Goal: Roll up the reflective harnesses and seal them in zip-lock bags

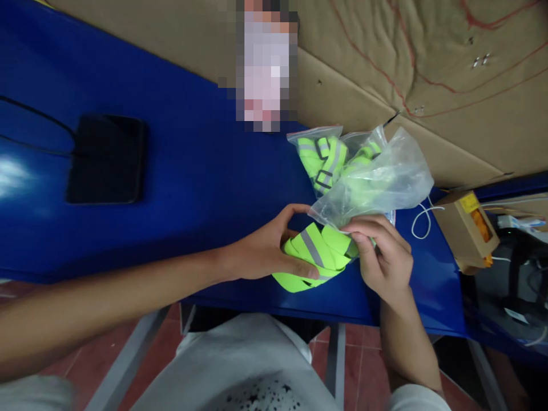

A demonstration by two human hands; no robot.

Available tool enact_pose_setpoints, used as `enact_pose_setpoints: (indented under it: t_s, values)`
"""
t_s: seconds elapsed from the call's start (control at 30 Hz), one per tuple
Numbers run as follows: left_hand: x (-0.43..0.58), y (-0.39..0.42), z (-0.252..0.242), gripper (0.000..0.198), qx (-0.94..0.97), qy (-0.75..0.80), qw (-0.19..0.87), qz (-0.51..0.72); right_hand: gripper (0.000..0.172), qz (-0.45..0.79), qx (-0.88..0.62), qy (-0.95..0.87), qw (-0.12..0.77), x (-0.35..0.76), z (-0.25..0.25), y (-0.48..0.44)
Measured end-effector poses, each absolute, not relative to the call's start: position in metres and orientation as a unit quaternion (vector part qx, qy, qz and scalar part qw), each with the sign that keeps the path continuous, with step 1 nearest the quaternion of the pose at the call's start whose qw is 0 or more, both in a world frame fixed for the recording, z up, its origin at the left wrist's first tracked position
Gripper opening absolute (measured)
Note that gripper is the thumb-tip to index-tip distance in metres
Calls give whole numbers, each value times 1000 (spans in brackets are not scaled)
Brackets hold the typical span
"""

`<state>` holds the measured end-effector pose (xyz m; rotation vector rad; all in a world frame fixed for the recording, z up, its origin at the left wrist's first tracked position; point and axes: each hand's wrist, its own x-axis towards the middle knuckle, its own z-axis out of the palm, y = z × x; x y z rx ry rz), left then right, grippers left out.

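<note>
A bundle of neon yellow-green reflective straps [314, 254] with grey stripes lies folded over the near part of the blue table. My left hand [278, 248] grips this bundle from the left, thumb across its front and fingers behind. The open edge of a clear plastic bag [372, 182] is pinched between the thumb and fingers of my right hand [381, 251], just right of the straps. The bag's mouth meets the top of the bundle. Behind it rests a second clear zip bag [319, 162] holding similar straps with black buckles.
A black square device [106, 158] with cables sits at the left of the blue table [192, 171]. A cardboard box [462, 228] with orange contents and a white cord [422, 222] are at the right. Brown covering [355, 80] borders the far side. A blurred patch hides something there.
</note>
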<state>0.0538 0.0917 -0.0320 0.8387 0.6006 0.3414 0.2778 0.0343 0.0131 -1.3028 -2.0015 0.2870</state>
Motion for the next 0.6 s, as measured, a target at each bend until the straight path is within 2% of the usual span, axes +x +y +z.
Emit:
enact_pose_setpoints:
  t_s: [0.13, 0.2, 0.27, 0.4, 0.53, 0.6]
  values:
    - [52, 92, -34, 115, 416, 267, 849, 189, 26, 95, -507, -775, 364, 278, 13, 34]
    - [52, 93, -33, 115, 439, 263, 837, 192, 26, 95, -505, -779, 360, 278, 13, 33]
    - [51, 93, -32, 99, 491, 255, 810, 195, 26, 106, -497, -787, 350, 277, 12, 32]
    - [51, 95, -31, 55, 562, 265, 756, 208, 32, 68, -472, -806, 350, 274, 12, 28]
    - [54, 97, -30, 50, 507, 283, 776, 247, 45, -34, -513, -788, 338, 273, 11, 28]
    - [55, 97, -29, 52, 476, 295, 785, 264, 45, -53, -538, -776, 326, 274, 8, 30]
